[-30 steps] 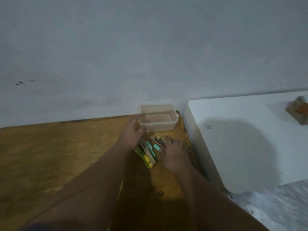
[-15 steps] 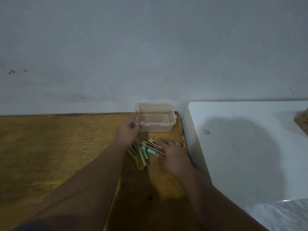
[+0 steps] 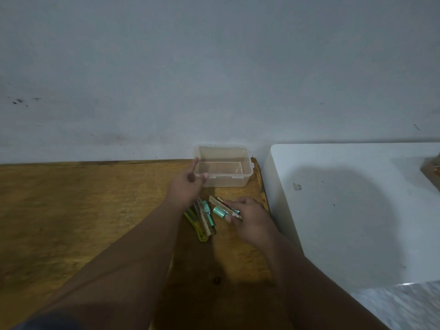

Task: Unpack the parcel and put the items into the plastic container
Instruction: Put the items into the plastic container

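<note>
A clear plastic container (image 3: pixel 245 172) stands open at the far right corner of the wooden table, against the wall; it looks empty. My left hand (image 3: pixel 187 186) rests at its near left corner, fingers apart, thumb touching the front rim. Below it lies a small pile of items: a yellow-green utility knife (image 3: pixel 196 226) and a carded pack with teal pieces (image 3: pixel 206 216). My right hand (image 3: pixel 247 216) closes on another carded pack with a teal cylinder (image 3: pixel 222 209), just right of the pile.
The wooden table (image 3: pixel 83 210) runs left from the pile. A white appliance top (image 3: pixel 357 210) sits directly right of the table, higher than it. A grey wall stands behind. A brown object (image 3: pixel 432 169) shows at the right edge.
The view has tilted and shifted, so the container and pile sit lower and further left. My right hand has slid over the right-hand carded pack and closed on it. The left hand stays at the container.
</note>
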